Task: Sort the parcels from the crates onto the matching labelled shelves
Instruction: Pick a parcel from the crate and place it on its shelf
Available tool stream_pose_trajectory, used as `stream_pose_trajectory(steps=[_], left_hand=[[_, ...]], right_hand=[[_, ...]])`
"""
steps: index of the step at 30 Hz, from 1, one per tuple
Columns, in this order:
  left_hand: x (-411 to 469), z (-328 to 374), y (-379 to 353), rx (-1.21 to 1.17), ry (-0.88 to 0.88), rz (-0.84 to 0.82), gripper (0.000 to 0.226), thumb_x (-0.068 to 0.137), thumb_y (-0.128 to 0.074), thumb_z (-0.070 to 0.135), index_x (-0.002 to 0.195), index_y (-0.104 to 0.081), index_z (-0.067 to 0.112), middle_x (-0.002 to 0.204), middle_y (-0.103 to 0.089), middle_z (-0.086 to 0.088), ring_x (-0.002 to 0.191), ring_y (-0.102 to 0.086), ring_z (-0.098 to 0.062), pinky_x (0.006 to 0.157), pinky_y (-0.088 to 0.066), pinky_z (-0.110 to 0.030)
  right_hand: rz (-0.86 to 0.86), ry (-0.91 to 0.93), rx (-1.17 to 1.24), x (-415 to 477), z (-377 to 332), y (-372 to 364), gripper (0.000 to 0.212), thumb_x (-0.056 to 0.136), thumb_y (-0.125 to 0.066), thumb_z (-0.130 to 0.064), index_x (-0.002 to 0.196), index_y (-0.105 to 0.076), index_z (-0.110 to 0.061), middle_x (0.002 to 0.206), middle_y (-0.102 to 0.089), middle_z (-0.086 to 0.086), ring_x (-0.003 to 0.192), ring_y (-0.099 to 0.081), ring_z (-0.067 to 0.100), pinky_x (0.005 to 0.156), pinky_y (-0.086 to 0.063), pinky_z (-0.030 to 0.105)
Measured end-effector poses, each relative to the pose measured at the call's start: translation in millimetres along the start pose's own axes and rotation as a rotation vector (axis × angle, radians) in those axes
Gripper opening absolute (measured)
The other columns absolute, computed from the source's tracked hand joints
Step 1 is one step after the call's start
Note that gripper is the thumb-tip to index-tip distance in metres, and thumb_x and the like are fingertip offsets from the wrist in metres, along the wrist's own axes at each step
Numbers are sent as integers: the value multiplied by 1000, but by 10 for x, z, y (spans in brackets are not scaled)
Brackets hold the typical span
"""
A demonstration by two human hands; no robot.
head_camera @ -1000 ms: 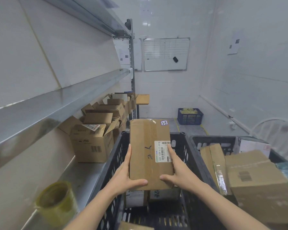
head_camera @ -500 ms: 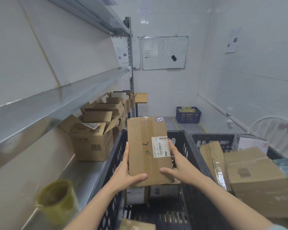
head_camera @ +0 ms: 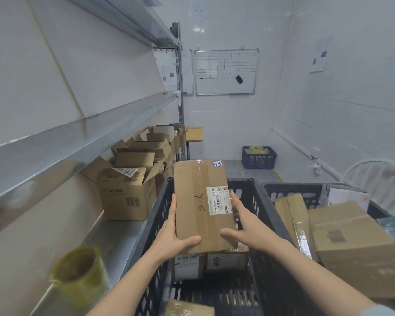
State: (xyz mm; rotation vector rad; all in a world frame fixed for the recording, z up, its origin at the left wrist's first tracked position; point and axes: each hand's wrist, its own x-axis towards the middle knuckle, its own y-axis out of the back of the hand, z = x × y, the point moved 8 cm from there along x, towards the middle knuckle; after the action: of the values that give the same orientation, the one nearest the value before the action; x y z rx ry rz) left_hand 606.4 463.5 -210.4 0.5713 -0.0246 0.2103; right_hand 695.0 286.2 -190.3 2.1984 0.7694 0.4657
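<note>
Over the black crate at the lower centre of the frame, a brown cardboard parcel was held up in both hands, clear of the two smaller parcels lying on the crate floor beneath it. The left grip clasped the near left corner, thumb laid across the top face and fingers running up the left side. The right grip clasped the near right corner in the same way, its fingers lying just beside the white printed label. The parcel's long axis ran straight away from the person toward the far wall, so both grips sat at its near end and the far end, with a small handwritten sticker, stood out unsupported. The lower shelf lay to the left of the frame, just beside the crate, carrying a row of open cartons further back and a yellowish tape roll nearer. The left grip was therefore the nearer one to the shelves, and a move there would likely mean swinging the parcel leftward over the crate rim. No shelf marking could be read, so the matching level could not be told. A second crate of boxes stood at the right.
</note>
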Motion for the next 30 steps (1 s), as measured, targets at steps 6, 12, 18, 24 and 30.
stream_pose_trajectory(steps=[6,12,18,24,30], left_hand=[[12,39,0,-23,-27,2,130,52,-72,77,135,27,63,142,-23,23,129,-33,-5,113,-30,-42],[64,91,71,-98,-40,64,130,54,-80,70,132,24,70,154,-28,14,137,-39,-13,114,-34,-52],[85,151,88,-110,-55,73,130,54,-80,71,133,23,70,156,-26,10,137,-38,-16,112,-35,-55],[33,246,165,-126,-65,113,128,56,-81,64,132,21,72,150,-30,15,135,-41,-16,111,-38,-53],[-156,480,239,-96,-69,198,125,61,-81,55,136,19,69,147,-31,16,132,-43,-13,113,-36,-48]], right_hand=[[-8,-14,-21,47,-5,12,107,82,-69,-46,149,14,-41,157,-22,-16,139,-33,7,115,-31,36],[23,1,-20,43,-54,117,107,82,-70,-43,145,17,-49,152,-31,-19,132,-41,3,110,-35,30],[45,31,-55,33,-138,242,106,82,-70,-46,150,12,-42,153,-29,-18,131,-41,3,110,-36,27],[68,93,-75,-6,-250,397,104,83,-69,-46,149,11,-44,152,-30,-21,130,-40,-3,110,-35,28],[61,180,-116,-79,-405,583,100,86,-67,-44,152,7,-36,154,-26,-18,129,-35,-6,105,-26,17]])
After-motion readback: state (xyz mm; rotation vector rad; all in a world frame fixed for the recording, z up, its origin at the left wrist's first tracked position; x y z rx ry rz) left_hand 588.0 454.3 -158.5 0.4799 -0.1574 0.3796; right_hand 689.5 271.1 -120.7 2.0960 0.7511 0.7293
